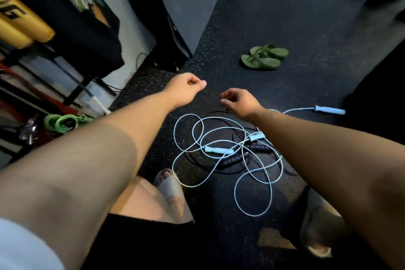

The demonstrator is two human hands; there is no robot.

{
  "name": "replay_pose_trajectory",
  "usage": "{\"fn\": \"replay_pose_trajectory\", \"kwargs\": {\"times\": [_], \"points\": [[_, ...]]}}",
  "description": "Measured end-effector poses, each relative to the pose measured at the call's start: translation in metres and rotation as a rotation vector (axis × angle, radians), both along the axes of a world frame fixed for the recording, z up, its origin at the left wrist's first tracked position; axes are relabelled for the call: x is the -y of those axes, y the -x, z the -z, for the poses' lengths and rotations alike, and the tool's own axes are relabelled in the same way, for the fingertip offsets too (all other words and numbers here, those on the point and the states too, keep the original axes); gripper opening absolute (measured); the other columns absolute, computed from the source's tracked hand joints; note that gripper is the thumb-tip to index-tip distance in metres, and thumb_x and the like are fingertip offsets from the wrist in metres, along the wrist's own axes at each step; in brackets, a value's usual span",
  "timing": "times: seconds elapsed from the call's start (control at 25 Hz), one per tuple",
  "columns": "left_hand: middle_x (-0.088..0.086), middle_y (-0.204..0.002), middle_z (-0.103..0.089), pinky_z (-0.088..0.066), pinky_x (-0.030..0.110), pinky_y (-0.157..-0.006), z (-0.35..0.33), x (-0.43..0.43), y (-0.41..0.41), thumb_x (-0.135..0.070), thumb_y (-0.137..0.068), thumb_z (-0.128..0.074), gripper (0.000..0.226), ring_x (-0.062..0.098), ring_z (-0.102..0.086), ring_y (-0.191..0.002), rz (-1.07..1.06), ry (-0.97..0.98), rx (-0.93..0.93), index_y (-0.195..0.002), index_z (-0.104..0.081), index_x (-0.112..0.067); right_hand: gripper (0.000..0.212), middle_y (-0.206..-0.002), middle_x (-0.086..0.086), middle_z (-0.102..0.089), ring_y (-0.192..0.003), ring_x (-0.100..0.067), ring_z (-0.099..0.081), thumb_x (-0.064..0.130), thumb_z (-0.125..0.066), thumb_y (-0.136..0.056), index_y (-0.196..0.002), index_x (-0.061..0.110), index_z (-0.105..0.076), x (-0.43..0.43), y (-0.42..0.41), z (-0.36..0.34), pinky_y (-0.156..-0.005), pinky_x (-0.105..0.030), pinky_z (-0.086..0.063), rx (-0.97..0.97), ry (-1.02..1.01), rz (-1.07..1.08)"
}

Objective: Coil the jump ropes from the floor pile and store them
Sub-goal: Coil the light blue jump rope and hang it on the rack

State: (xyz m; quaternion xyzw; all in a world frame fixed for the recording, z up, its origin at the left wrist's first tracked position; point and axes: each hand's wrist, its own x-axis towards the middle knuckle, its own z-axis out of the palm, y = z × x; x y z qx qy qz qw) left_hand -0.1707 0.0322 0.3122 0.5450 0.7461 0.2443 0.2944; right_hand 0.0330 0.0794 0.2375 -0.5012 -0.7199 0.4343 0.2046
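Observation:
A tangled pile of jump ropes lies on the dark speckled floor in front of my feet. A light blue rope loops widely, with pale blue handles in the pile and one off to the right. Under it lies a thin black rope with dark ribbed handles. My left hand hovers beyond the pile with its fingers curled into a fist, and nothing shows in it. My right hand hangs over the pile's far edge, fingers loosely curled, with no rope seen in it.
A coiled green rope lies low at the left by a black rack holding yellow pads. Green flip-flops lie on the floor beyond my hands. My sandalled feet flank the pile.

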Motion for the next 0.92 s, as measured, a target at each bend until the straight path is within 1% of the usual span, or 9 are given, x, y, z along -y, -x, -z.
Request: {"fn": "replay_pose_trajectory", "kwargs": {"times": [0.08, 0.16, 0.32, 0.48, 0.56, 0.68, 0.76, 0.84, 0.92], "points": [[-0.012, -0.081, -0.065, -0.042, 0.024, -0.073, 0.028, 0.0, -0.019, -0.044, -0.091, -0.068, 0.025, 0.009, -0.06, -0.077, 0.024, 0.05, 0.009, -0.1, -0.072, -0.021, 0.008, -0.084, 0.001, -0.073, -0.076, -0.015, -0.068, 0.025, -0.068, -0.09, -0.098, 0.025, -0.069, 0.002, -0.018, 0.011, -0.076, -0.031, -0.055, 0.025, 0.02, 0.009], [-0.012, -0.083, -0.065, -0.042, 0.024, -0.075, 0.056, -0.001, -0.036, -0.044, -0.092, -0.067, 0.023, 0.01, -0.061, -0.081, 0.048, 0.114, 0.002, -0.101, -0.071, -0.023, 0.007, -0.082, 0.002, -0.071, -0.073, -0.013, -0.065, 0.024, -0.067, -0.091, -0.098, 0.026, -0.069, 0.002, -0.036, 0.028, -0.071, -0.028, -0.052, 0.039, 0.061, 0.034], [-0.008, -0.092, -0.068, -0.049, 0.028, -0.083, 0.114, -0.003, -0.06, -0.045, -0.091, -0.067, 0.022, 0.014, -0.065, -0.091, 0.084, 0.239, 0.021, -0.1, -0.071, -0.025, 0.009, -0.078, 0.0, -0.07, -0.071, -0.014, -0.063, 0.024, -0.067, -0.091, -0.099, 0.021, -0.07, 0.004, -0.061, 0.075, -0.072, -0.03, -0.051, 0.092, 0.157, 0.076], [-0.006, -0.091, -0.067, -0.042, 0.024, -0.077, 0.167, 0.001, -0.071, -0.039, -0.092, -0.068, 0.018, 0.014, -0.063, -0.088, 0.103, 0.333, 0.034, -0.1, -0.07, -0.023, 0.016, -0.085, -0.001, -0.069, -0.075, -0.014, -0.061, 0.023, -0.066, -0.092, -0.105, 0.018, -0.072, 0.011, -0.065, 0.12, -0.07, -0.022, -0.048, 0.145, 0.243, 0.043], [-0.003, -0.092, -0.068, -0.043, 0.024, -0.076, 0.195, 0.003, -0.067, -0.036, -0.092, -0.068, 0.017, 0.014, -0.062, -0.084, 0.086, 0.381, 0.036, -0.101, -0.071, -0.021, 0.015, -0.091, -0.003, -0.072, -0.081, -0.015, -0.063, 0.022, -0.066, -0.092, -0.105, 0.017, -0.072, 0.013, -0.061, 0.143, -0.075, -0.023, -0.049, 0.163, 0.295, 0.014], [0.001, -0.094, -0.07, -0.044, 0.024, -0.074, 0.232, 0.006, -0.046, -0.026, -0.094, -0.066, 0.013, 0.015, -0.061, -0.079, 0.029, 0.446, 0.021, -0.104, -0.07, -0.018, 0.015, -0.097, 0.0, -0.072, -0.092, -0.017, -0.068, 0.022, -0.064, -0.093, -0.105, 0.017, -0.071, 0.008, -0.048, 0.171, -0.089, -0.029, -0.052, 0.187, 0.355, -0.052], [0.0, -0.094, -0.068, -0.043, 0.023, -0.076, 0.251, 0.007, -0.026, -0.021, -0.096, -0.063, 0.014, 0.018, -0.063, -0.085, 0.006, 0.478, -0.012, -0.108, -0.069, -0.017, 0.017, -0.101, 0.001, -0.073, -0.098, -0.018, -0.068, 0.024, -0.062, -0.093, -0.107, 0.019, -0.071, 0.003, -0.036, 0.181, -0.093, -0.031, -0.052, 0.226, 0.348, -0.106], [-0.002, -0.094, -0.067, -0.046, 0.025, -0.082, 0.27, 0.007, -0.008, -0.02, -0.095, -0.063, 0.016, 0.021, -0.065, -0.093, -0.019, 0.505, -0.028, -0.109, -0.068, -0.019, 0.024, -0.112, 0.0, -0.072, -0.109, -0.021, -0.063, 0.029, -0.058, -0.094, -0.113, 0.021, -0.07, -0.005, -0.019, 0.196, -0.099, -0.032, -0.047, 0.285, 0.341, -0.16], [-0.003, -0.095, -0.066, -0.047, 0.028, -0.088, 0.287, 0.008, 0.002, -0.022, -0.094, -0.063, 0.017, 0.02, -0.064, -0.095, -0.042, 0.537, -0.026, -0.11, -0.068, -0.022, 0.034, -0.118, -0.003, -0.07, -0.119, -0.027, -0.055, 0.042, -0.048, -0.093, -0.116, 0.027, -0.067, -0.011, -0.001, 0.213, -0.107, -0.039, -0.041, 0.387, 0.336, -0.243]]}}
